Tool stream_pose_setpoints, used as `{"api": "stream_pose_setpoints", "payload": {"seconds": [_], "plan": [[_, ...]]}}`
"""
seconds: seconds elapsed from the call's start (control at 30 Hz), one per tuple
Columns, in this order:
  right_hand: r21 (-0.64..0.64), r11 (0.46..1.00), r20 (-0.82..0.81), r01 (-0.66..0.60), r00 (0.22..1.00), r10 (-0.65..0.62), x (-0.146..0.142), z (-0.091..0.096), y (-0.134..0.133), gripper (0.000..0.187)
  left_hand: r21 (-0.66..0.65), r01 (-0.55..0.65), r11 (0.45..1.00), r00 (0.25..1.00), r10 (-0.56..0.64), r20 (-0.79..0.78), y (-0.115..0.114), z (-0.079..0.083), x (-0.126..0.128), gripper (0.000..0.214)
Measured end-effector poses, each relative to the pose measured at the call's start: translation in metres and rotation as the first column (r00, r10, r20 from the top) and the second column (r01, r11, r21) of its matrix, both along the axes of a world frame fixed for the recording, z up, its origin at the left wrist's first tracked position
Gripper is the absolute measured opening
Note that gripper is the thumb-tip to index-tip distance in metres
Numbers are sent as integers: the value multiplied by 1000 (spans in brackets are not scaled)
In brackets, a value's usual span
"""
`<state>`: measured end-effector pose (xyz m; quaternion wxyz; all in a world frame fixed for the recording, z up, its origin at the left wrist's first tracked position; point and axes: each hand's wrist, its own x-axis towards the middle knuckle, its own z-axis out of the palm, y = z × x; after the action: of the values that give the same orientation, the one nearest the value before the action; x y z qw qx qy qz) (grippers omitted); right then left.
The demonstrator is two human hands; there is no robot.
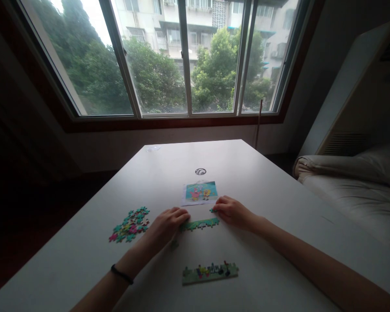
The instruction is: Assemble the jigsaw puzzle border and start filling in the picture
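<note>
Both hands sit mid-frame with the green puzzle strip (199, 224) lying crosswise between them, long side running left to right. Left hand (169, 222) is loosely curled, fingertips pressing on the strip's left end, so it's the closer one. Right hand (232, 212) rests just above the right end, fingers bunched, maybe pinching a tiny piece (212, 210), but it's too small to be sure.

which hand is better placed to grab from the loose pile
Left, probably: the left hand rests at the left end of the green strip, beside the loose pile; the right hand is at its far end.
</note>
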<state>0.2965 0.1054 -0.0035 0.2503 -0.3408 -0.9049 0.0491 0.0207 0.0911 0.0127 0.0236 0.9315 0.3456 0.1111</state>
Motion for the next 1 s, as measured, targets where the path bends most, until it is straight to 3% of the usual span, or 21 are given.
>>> {"api": "stream_pose_setpoints", "payload": {"seconds": [0.37, 0.7, 1.0], "plan": [[5, 1000, -4, -1, 1000, 1, 1, -1, 1, 19, -69, -182, 981, 979, 187, 77, 3, -7, -1, 14], [1, 1000, 8, -5, 1000, 5, 1, -1, 1, 19, -80, -235, 969, 964, 242, 106, 2, -8, 1, 12], [-11, 1000, -3, -4, 1000, 4, 1, 3, 0, 18, -63, -302, 951, 947, 307, 97, 12, 14, -25, 14]]}}
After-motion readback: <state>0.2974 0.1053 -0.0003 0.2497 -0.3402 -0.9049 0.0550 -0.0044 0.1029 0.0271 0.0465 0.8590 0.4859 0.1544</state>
